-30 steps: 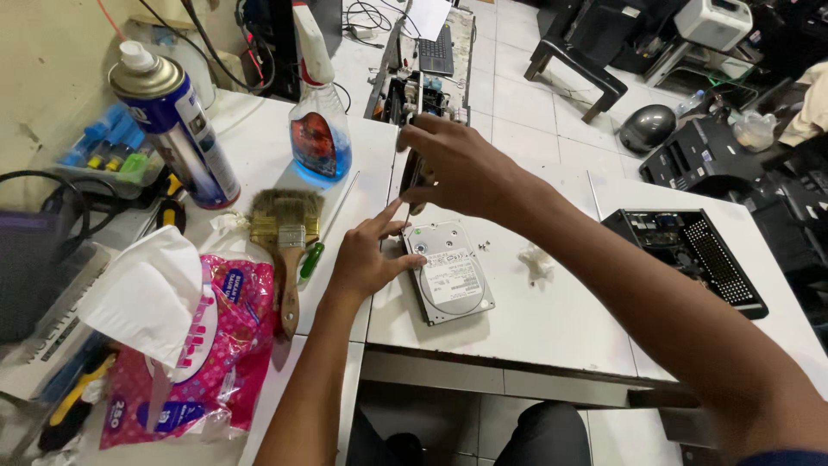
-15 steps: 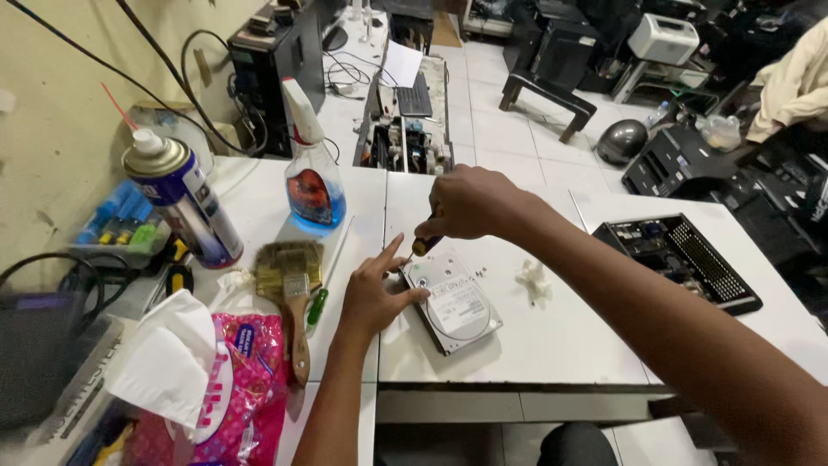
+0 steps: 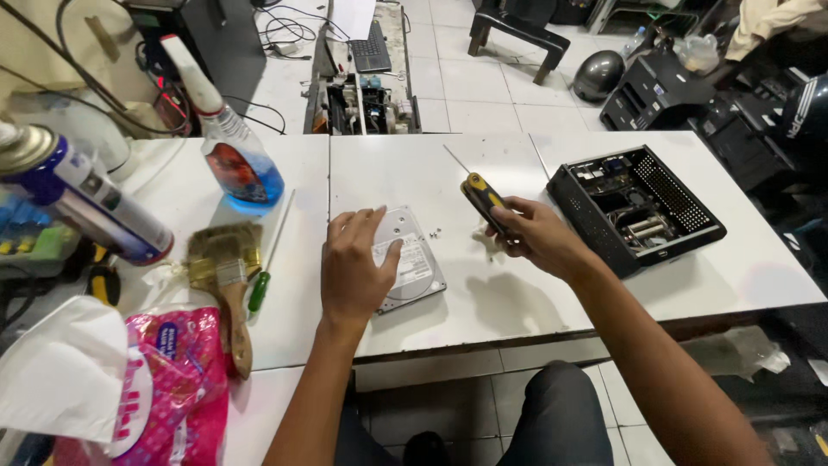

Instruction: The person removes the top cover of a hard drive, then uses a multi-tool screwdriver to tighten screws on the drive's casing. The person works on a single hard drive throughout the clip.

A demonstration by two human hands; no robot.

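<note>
A silver hard drive (image 3: pixel 410 260) lies flat on the white counter (image 3: pixel 509 298), near its front edge, its long axis running slantwise from far left to near right. The left hand (image 3: pixel 352 267) rests palm-down on the drive's left part, fingers spread and loose, pressing on it rather than gripping. The right hand (image 3: pixel 536 235) is just to the right of the drive, apart from it, closed around the yellow-and-black handle of a screwdriver (image 3: pixel 476 192) whose thin shaft points up and away to the far left. A few tiny screws (image 3: pixel 434 231) lie beside the drive's far corner. Further right sits an open black computer case (image 3: pixel 636 205). To the left are a green-handled screwdriver (image 3: pixel 267 263), a worn paintbrush (image 3: pixel 222 280), a clear spray bottle (image 3: pixel 233 155) with blue liquid and a red label, a blue aerosol can (image 3: pixel 78 203) and a pink tissue pack (image 3: pixel 172 384) with a white sheet sticking out.
</note>
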